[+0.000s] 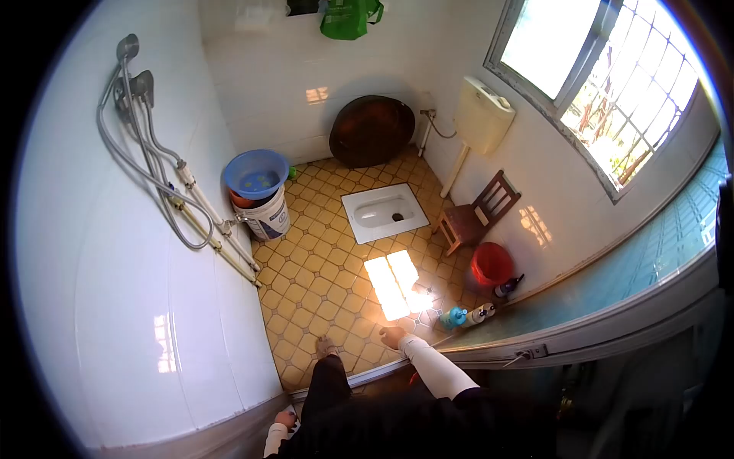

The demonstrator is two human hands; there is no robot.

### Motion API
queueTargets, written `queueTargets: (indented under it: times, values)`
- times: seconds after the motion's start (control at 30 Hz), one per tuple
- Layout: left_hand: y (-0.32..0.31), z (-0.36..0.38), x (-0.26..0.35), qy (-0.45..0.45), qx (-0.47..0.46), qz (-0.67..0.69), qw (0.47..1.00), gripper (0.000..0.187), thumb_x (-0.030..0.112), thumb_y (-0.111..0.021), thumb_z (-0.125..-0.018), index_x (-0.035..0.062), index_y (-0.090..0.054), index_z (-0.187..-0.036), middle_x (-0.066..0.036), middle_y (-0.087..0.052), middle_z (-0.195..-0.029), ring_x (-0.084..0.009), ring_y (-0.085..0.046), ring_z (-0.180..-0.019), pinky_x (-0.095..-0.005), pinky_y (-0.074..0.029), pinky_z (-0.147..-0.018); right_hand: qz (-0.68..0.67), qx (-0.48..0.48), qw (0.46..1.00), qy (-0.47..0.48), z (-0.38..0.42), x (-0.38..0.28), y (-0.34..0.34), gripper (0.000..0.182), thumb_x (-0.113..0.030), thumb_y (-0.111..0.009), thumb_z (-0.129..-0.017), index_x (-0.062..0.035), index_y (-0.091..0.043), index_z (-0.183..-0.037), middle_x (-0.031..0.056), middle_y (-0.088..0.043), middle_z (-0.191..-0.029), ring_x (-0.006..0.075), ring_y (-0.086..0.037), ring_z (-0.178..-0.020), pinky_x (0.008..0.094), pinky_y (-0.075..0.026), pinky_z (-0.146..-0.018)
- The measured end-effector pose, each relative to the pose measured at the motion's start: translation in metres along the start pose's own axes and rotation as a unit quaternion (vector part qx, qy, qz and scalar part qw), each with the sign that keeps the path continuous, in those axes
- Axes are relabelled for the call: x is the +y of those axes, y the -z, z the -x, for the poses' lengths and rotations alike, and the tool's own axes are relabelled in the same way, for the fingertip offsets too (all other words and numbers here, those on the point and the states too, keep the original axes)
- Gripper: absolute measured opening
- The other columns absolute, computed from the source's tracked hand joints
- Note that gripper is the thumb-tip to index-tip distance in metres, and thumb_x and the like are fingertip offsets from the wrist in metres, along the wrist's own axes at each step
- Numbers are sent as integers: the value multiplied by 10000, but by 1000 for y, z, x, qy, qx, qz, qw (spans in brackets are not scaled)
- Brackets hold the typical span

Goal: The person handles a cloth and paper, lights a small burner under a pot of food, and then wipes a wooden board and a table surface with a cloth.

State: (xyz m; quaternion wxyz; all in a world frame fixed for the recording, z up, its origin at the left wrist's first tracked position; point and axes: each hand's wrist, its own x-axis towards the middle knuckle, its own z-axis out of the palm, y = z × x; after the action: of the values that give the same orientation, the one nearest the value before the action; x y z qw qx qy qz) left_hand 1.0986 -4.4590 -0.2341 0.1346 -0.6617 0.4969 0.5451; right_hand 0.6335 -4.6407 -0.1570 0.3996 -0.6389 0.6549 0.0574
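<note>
My right hand (393, 336) reaches out over the tiled floor, in a pale sleeve, with its fingers loosely bent and nothing visible in them. It is nearest to the bright patch of sunlight and left of a blue-capped bottle (453, 317). My left hand (286, 419) is low at the doorway by the left wall, its fingers curled in beside a small white thing that I cannot make out. One foot (326, 346) stands on the yellow tiles just inside the raised sill (367, 375).
A squat toilet (384, 213) is set in the floor. At left, a blue basin (256, 174) rests atop a white bucket (267, 219) below shower hoses (164, 183). At right stand a wooden chair (475, 214), a red bucket (492, 264) and bottles. A large brown tub (372, 131) leans behind.
</note>
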Motion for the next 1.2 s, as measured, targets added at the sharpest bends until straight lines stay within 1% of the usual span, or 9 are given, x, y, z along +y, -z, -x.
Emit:
queueTargets:
  times: [0.03, 0.1, 0.27, 0.5, 0.8, 0.87, 1.0, 1.1, 1.2]
  values:
    - [-9, 8, 1, 76, 0, 37, 996, 179, 136, -494, -729, 22, -615, -795, -142, -609, -752, -251, -601, -656, -373, -495, -551, 3, 4, 1000, 2, 6, 2, 8, 328, -214, -471, -754, -86, -558, -1043, 160, -550, -1062, 305, -503, -1018, 378, -402, -854]
    - [40, -67, -27, -347, 99, -318, 877, 203, 159, -485, -717, 76, -634, -827, -115, -622, -724, -269, -597, -618, -354, -491, -573, 94, -63, 991, -78, -26, 23, 24, 288, -212, -489, -740, -79, -597, -972, 157, -570, -1023, 314, -528, -974, 375, -417, -834]
    - [200, -85, 115, -6, 109, 86, 990, 318, 226, -499, -712, 40, -592, -953, -121, -630, -805, -257, -606, -678, -354, -481, -634, 36, 3, 990, -138, -26, 5, 83, 279, -239, -522, -723, -89, -616, -939, 152, -583, -997, 318, -545, -934, 365, -430, -819]
    - [299, -200, 233, -185, 202, 27, 961, 278, 170, -497, -737, 21, -581, -956, -88, -606, -698, -177, -566, -503, -313, -458, -458, -33, 52, 986, -152, -76, 53, 94, 325, -276, -558, -727, -116, -596, -1008, 117, -580, -1027, 294, -534, -968, 350, -417, -842]
    - [288, -154, 417, -47, 18, -61, 997, 174, 122, -481, -742, 52, -597, -851, -57, -549, -580, -145, -518, -472, -277, -432, -442, -114, 36, 965, -233, -58, 168, 145, 335, -300, -568, -739, -114, -589, -1017, 123, -618, -892, 260, -595, -812, 337, -458, -724]
    - [272, -256, 379, -167, 10, -237, 957, 177, 178, -479, -746, 64, -604, -797, -53, -599, -683, -162, -579, -612, -289, -470, -548, -116, 32, 957, -263, -59, 206, 170, 337, -302, -578, -733, -120, -590, -1016, 121, -621, -880, 256, -599, -798, 338, -464, -702]
    - [272, -311, 451, -411, -43, -612, 674, 229, 253, -472, -733, 82, -625, -731, -91, -623, -860, -241, -597, -806, -335, -489, -682, -148, 60, 938, -308, -63, 254, 208, 342, -371, -546, -755, -129, -604, -989, 105, -596, -984, 285, -558, -918, 345, -442, -780]
    - [267, -306, 558, -106, 1, -6, 994, 261, 190, -510, -748, 31, -604, -932, -115, -626, -893, -231, -613, -735, -330, -497, -623, -214, 116, 907, -344, -70, 281, 257, 315, -348, -544, -762, -125, -610, -975, 105, -606, -951, 282, -575, -874, 348, -453, -752]
    - [264, -324, 642, -175, 6, -41, 984, 293, 180, -531, -758, 24, -569, -1002, -74, -618, -794, -178, -592, -621, -315, -481, -510, -424, 254, 812, -312, -84, 315, 322, 273, -278, -583, -750, -105, -607, -960, 97, -632, -830, 210, -613, -737, 307, -474, -671]
